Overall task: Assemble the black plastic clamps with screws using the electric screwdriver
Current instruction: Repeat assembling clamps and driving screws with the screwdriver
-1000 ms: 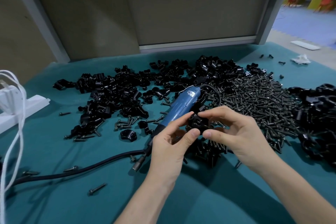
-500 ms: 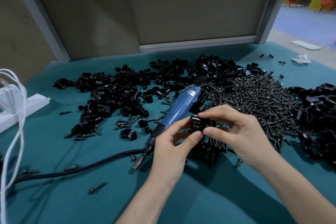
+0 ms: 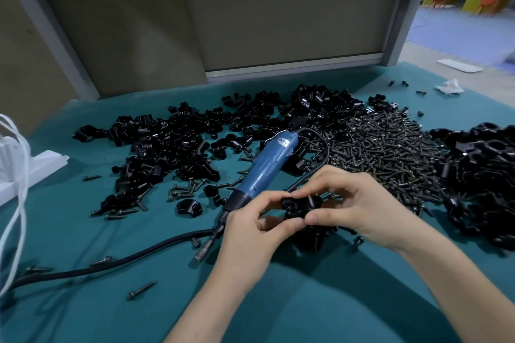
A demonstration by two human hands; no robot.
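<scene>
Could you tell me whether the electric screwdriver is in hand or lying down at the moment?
Lying down. The electric screwdriver rests on the teal table, unheld; left hand and right hand both pinch a black clamp.

Showing smooth, glossy black plastic on the clamp (image 3: 302,205) at the centre, and catching the same bright highlights across the loose clamps (image 3: 172,145) heaped behind. Giving off only a dull, dark metallic sheen from the screws (image 3: 384,153). Presenting smooth blue plastic with a satin finish along the electric screwdriver (image 3: 267,167), ending in a bare grey metal bit holder (image 3: 204,252). Trailing a matt black, rubbery-looking cable (image 3: 125,258). Spreading matt teal cloth, felt-like and faintly fuzzy, over the table (image 3: 83,309). Looking crumpled and papery at the white scrap (image 3: 448,87).
</scene>
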